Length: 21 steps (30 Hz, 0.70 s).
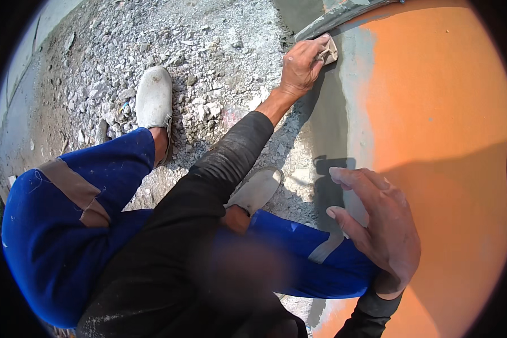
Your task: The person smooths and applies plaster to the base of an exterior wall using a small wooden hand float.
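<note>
My left hand grips a small crumpled beige pad, perhaps cloth or paper, against a dark grey cement band near the top of the view, just below a long grey ledge or strip. To the right of that band is an orange painted surface with a pale grey painted margin. My right hand hovers at the lower right over this surface, its fingers loosely bent and apart with nothing visible in them. Whether its fingertips touch the surface, I cannot tell.
Loose gravel and rubble cover the ground left of the cement band. My feet are in pale shoes, and my bent legs in blue trousers fill the lower left. A concrete edge runs along the far left.
</note>
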### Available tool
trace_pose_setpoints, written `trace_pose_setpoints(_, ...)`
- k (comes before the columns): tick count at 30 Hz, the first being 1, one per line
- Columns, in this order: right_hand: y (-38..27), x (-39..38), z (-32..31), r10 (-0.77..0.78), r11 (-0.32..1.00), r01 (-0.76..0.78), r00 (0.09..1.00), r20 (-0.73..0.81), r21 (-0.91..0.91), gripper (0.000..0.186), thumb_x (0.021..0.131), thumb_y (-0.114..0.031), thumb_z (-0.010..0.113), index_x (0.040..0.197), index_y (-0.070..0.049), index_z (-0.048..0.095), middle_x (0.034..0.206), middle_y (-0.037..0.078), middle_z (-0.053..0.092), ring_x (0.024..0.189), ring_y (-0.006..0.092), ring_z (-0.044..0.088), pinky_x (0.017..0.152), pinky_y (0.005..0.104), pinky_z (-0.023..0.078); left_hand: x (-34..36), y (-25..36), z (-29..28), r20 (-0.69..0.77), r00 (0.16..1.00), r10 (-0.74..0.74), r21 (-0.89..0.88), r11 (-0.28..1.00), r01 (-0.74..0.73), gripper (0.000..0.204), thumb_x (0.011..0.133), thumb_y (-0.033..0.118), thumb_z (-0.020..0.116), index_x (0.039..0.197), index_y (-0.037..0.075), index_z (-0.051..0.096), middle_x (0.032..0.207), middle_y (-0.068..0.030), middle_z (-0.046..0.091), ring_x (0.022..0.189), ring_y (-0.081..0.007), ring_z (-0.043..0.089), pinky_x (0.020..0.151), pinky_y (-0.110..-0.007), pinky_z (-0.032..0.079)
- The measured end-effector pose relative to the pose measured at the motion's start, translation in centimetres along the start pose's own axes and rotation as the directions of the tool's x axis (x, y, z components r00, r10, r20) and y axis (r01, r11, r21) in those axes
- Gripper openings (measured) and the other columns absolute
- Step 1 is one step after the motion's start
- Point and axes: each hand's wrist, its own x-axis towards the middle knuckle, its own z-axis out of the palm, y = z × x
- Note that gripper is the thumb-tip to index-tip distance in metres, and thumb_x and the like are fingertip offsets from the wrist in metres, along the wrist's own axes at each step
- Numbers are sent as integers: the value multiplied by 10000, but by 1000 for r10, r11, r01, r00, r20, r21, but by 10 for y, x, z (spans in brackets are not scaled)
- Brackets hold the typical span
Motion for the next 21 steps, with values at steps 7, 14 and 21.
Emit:
trace_pose_setpoints(7,10,4,3,-77,997,77,995,-69,-5,472,894,-95,820,1336,-45,664,1176,213,728,1045,456,705,898,493,578,-47,-35,-5,47,971,-233,82,970,229,564,809,-73,725,1356,64,695,1181,-167,759,1105,-392,712,962,-458,583)
trace_pose_setpoints(14,6,-3,4,-44,999,45,998,-46,4,477,892,-116,830,1330,-26,664,1189,212,723,1085,451,693,915,503,567,8,-1,3,-55,996,-72,12,997,73,407,833,-49,703,1226,57,714,1296,-130,768,1087,-376,732,950,-427,586)
trace_pose_setpoints(21,14,0,3,-46,999,47,998,-29,21,499,906,-144,821,1366,-45,653,1172,199,717,1080,441,679,927,506,549,-57,-37,-4,46,926,-375,155,919,364,327,842,-49,700,1156,40,696,1231,-130,772,1106,-362,736,956,-430,583)
